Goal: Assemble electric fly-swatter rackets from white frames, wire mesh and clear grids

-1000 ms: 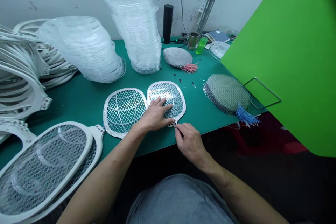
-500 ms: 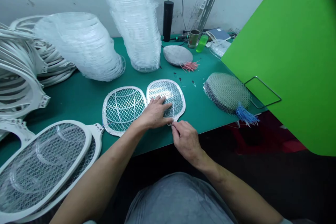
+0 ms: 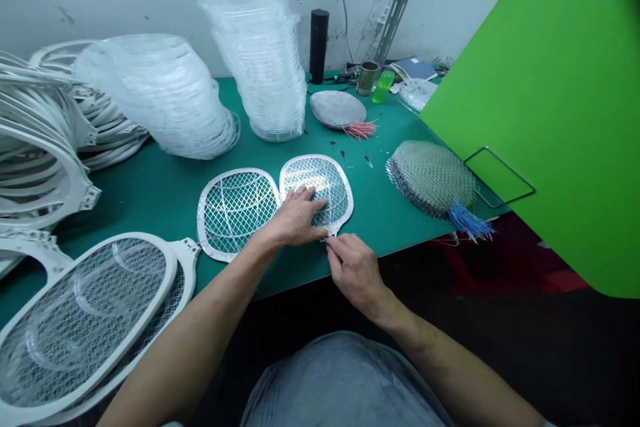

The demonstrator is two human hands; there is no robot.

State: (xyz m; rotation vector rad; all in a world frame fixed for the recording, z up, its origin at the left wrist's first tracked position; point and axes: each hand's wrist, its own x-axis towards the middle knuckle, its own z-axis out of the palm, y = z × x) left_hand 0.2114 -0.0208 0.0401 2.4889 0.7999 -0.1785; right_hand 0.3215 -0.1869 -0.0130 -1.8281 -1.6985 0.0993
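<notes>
Two white frames with mesh lie side by side on the green table, the left one [image 3: 237, 213] and the right one [image 3: 337, 180]. My left hand [image 3: 300, 217] rests with spread fingers on the lower left part of the right frame, its thumb reaching to the frame's bottom tab. At that tab, the fingers of my right hand [image 3: 353, 267] are pinched together; whatever they hold is too small to make out. My left forearm passes over the edge of the left frame.
Finished-looking mesh frames [image 3: 95, 320] lie at the lower left, with white frames [image 3: 40, 167] piled behind. Clear plastic stacks [image 3: 260, 67] stand at the back. Round mesh sheets [image 3: 433, 177] with blue wires and a grey disc stack [image 3: 337, 109] sit right. A green panel [image 3: 560, 113] juts in.
The view has shifted slightly, so the background sits a little lower. Both hands keep nearly the same place and pose at the right frame.
</notes>
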